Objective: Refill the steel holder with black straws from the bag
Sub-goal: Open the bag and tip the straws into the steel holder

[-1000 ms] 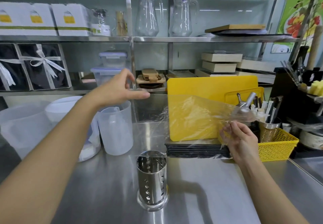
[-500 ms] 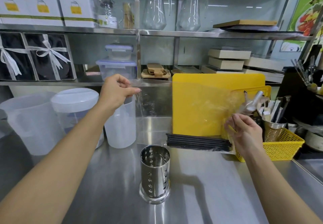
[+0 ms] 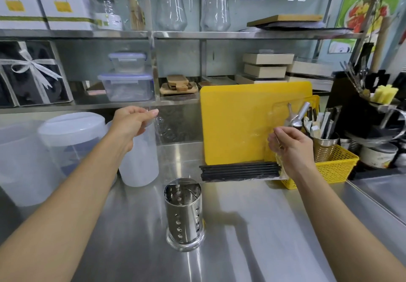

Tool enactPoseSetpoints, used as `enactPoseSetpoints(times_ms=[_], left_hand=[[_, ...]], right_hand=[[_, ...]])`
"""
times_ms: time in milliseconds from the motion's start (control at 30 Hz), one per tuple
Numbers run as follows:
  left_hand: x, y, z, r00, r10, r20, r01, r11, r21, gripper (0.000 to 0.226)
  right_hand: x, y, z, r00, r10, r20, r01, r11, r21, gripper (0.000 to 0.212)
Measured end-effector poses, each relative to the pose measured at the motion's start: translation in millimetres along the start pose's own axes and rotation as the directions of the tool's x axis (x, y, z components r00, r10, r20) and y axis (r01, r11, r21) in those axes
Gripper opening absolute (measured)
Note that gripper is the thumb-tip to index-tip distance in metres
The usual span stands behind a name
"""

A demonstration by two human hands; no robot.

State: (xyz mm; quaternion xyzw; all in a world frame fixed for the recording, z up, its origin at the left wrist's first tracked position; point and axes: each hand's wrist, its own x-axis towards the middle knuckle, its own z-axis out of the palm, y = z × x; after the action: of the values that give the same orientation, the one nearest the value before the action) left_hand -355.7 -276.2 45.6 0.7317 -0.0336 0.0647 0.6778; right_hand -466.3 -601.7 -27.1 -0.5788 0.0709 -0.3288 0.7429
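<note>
A perforated steel holder (image 3: 184,213) stands upright on the steel counter (image 3: 252,237), with no straws visible in it. Behind it a clear plastic bag (image 3: 246,132) is stretched wide and held up by both hands. A bundle of black straws (image 3: 239,171) lies across its bottom, level with the counter. My left hand (image 3: 131,123) pinches the bag's upper left edge, raised above the white jug. My right hand (image 3: 290,147) pinches the bag's right edge in front of the yellow basket.
A yellow cutting board (image 3: 232,119) leans behind the bag. A yellow basket (image 3: 331,167) with utensil cups sits at right. A white jug (image 3: 140,160) and translucent tubs (image 3: 66,141) stand at left. Shelves (image 3: 175,34) with pitchers and boxes run along the back.
My left hand has dropped lower and moved left, pulling the bag mouth wider. The straw bundle has settled lower toward the counter. My right hand has stayed nearly in place.
</note>
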Motion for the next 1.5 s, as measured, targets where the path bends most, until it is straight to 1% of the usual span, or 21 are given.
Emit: enactPoseSetpoints(times_ms=[133,200,300,333,433,600,733,833,967,1033,1067,1133,1200,1267,1333,1400,1500], left_hand=[[-4,-1,5,0.998,0.056,-0.019,-0.056,0.998,-0.013,0.012],[-6,-1,5,0.996,0.075,0.045,-0.073,0.996,-0.043,0.011],[-8,-3,6,0.98,0.072,0.184,-0.031,0.976,-0.217,0.021],[-9,-4,6,0.972,0.072,0.224,-0.014,0.968,-0.251,0.023],[-12,-7,5,0.948,0.081,0.308,0.004,0.964,-0.267,0.02],[-12,-13,3,0.938,0.07,0.341,0.033,0.958,-0.286,0.012],[-14,-19,4,0.946,0.066,0.318,0.025,0.962,-0.272,0.002],[-15,-27,6,0.946,0.022,0.323,0.085,0.946,-0.314,0.026],[-19,-34,4,0.931,-0.054,0.361,0.198,0.905,-0.376,0.032],[-18,-33,2,0.931,-0.114,0.347,0.247,0.896,-0.368,0.041],[-17,-32,1,0.934,-0.128,0.333,0.249,0.903,-0.351,0.043],[-16,-31,0,0.949,-0.126,0.288,0.218,0.924,-0.315,0.038],[-14,-30,-2,0.963,-0.126,0.238,0.204,0.919,-0.338,0.03],[-14,-30,-4,0.964,-0.152,0.217,0.226,0.901,-0.371,0.022],[-13,-32,-7,0.966,-0.179,0.186,0.234,0.915,-0.329,0.015],[-12,-35,-8,0.974,-0.192,0.123,0.22,0.936,-0.275,0.011],[-8,-38,-10,0.986,-0.161,0.03,0.164,0.966,-0.199,0.013]], right_hand=[[3,-7,-2,1.0,-0.008,0.008,0.008,1.0,0.005,0.009],[3,-10,-4,1.0,-0.003,0.011,0.003,1.0,0.007,0.012],[4,-16,-5,1.0,-0.009,0.022,0.009,1.0,-0.011,0.012],[4,-18,-6,1.0,-0.013,0.028,0.013,1.0,-0.017,0.011],[7,-23,-6,0.999,-0.017,0.037,0.019,0.999,-0.042,0.009],[12,-37,-6,0.998,-0.028,0.064,0.034,0.995,-0.095,0.006],[15,-42,-7,0.997,-0.045,0.07,0.053,0.991,-0.126,0.006],[15,-41,-8,0.995,-0.051,0.084,0.062,0.988,-0.143,0.006],[14,-39,-6,0.993,-0.05,0.104,0.067,0.983,-0.17,0.005],[15,-40,-5,0.993,-0.052,0.105,0.071,0.981,-0.178,0.006],[15,-41,-4,0.993,-0.053,0.109,0.073,0.98,-0.184,0.006],[17,-44,-2,0.991,-0.058,0.119,0.08,0.978,-0.193,0.007],[18,-47,1,0.99,-0.066,0.128,0.092,0.974,-0.207,0.008],[18,-49,4,0.987,-0.076,0.144,0.106,0.971,-0.214,0.007],[17,-51,9,0.984,-0.077,0.163,0.113,0.967,-0.227,0.007],[16,-52,12,0.983,-0.068,0.172,0.11,0.962,-0.248,0.008],[16,-53,16,0.983,-0.054,0.174,0.099,0.96,-0.263,0.009]])
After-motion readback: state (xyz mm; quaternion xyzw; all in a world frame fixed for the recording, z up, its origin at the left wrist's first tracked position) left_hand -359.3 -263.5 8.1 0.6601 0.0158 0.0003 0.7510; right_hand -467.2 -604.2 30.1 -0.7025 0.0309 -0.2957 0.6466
